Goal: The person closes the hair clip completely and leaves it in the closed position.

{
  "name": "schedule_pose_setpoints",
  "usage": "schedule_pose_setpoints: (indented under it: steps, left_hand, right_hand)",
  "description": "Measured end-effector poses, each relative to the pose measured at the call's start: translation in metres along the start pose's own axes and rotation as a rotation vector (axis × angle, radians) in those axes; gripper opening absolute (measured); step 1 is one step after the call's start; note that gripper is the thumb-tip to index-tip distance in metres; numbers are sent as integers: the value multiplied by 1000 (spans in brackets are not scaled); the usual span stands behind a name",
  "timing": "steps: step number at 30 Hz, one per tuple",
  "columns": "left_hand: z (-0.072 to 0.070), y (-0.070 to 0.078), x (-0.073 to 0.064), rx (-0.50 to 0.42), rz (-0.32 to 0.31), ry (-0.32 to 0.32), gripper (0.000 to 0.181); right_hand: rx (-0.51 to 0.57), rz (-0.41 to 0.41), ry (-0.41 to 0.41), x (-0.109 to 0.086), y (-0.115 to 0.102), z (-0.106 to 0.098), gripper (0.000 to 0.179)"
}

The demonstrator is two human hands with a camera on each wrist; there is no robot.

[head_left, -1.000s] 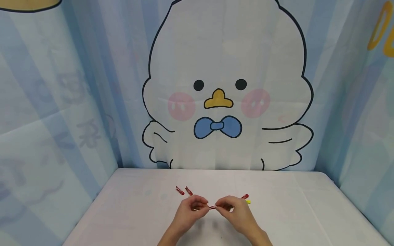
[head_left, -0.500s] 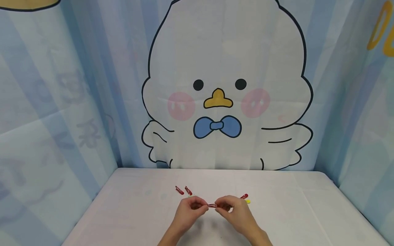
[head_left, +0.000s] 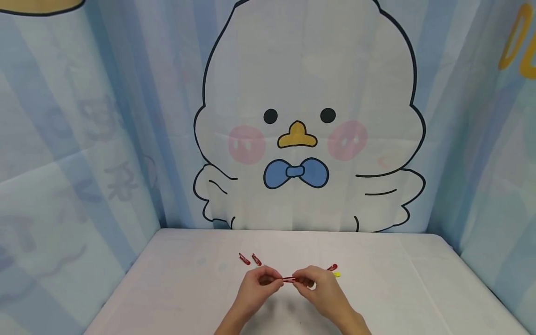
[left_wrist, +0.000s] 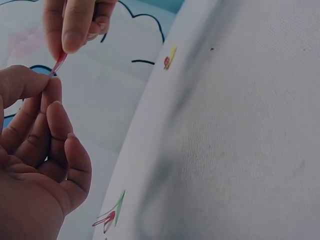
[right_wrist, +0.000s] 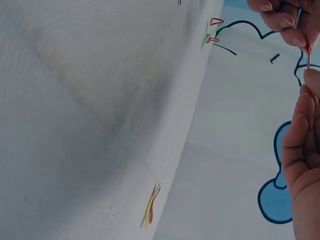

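A slim red snap hair clip [head_left: 289,280] spans the gap between both hands above the table, two thin strands of it showing. My left hand [head_left: 258,287] pinches its left end between thumb and index finger, with the other fingers loosely curled in the left wrist view. At the opposite end my right hand [head_left: 323,289] pinches it the same way. Beyond the left hand lie two red hair clips [head_left: 244,259], with a green clip [left_wrist: 119,209] beside them in the left wrist view. A red clip [head_left: 333,267] and a yellow clip [head_left: 337,274] lie together behind the right hand.
The white-covered table [head_left: 167,288] reaches back to a hanging cloth [head_left: 297,204] printed with a cartoon bird. Similar pale blue cloth walls [head_left: 63,195] stand along the left and right sides.
A second ago the held clip looked like one narrow curved strip; now two separate strands show and more of it is exposed between the fingertips. Both hands have barely moved.
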State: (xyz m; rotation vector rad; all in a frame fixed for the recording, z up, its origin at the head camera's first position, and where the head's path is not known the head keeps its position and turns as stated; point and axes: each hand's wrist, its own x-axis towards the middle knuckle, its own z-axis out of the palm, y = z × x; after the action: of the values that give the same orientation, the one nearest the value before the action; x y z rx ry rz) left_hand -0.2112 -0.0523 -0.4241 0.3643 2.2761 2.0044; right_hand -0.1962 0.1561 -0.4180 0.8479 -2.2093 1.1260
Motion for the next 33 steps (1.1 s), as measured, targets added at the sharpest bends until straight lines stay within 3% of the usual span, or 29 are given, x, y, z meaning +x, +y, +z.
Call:
schedule_pose_setpoints:
  steps: [7,14,19,26,33]
  left_hand:
    - [-6,-4,1,35,-1,0,19]
    - [-27,-8,8,84,76,17,20]
    - [-51,-14,16,117,96,62,22]
    - [-77,-21,26,214,31,120,24]
    - [-88,-23,34,250,-3,152,22]
  right_hand:
    - [-33,-21,31,-2,9,-7,28]
    - [-80,-10,40,-3,20,-19,28]
    - [-84,81,2,-5,27,-31,25]
    - [-117,286,-89,-10,39,-49,19]
    - [-162,341,-155,-12,55,-59,15]
